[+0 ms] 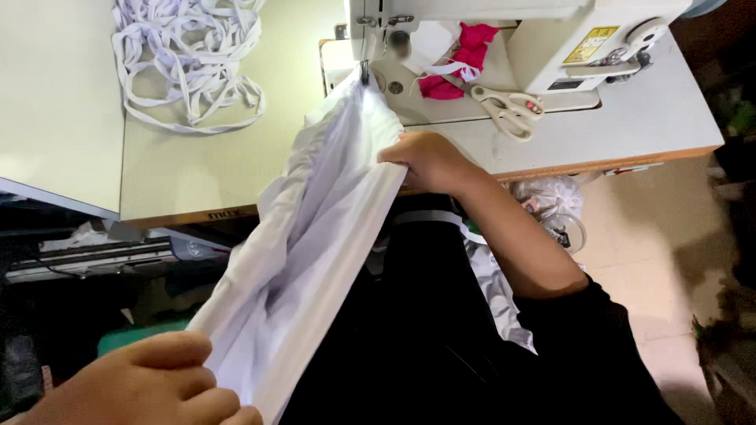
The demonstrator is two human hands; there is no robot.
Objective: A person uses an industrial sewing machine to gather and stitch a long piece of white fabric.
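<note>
Pale counter (197, 165) carries sewing machine (512, 39), scissors (508, 106), tape (189, 63). Both grips, left hand (150, 382) and right hand (425, 161), closed on white cloth (315, 228). Tiled floor (646, 228).

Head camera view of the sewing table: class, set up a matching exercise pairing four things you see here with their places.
Things:
1. long white fabric
2. cream-handled metal scissors
3. tangled white elastic tape
4. crumpled red cloth

Places:
A. on the machine bed, under its arm
B. far left part of the tabletop
C. stretched between the left hand and right hand
D. on the machine bed, right of the red cloth

Pairs: 1-C, 2-D, 3-B, 4-A
</note>
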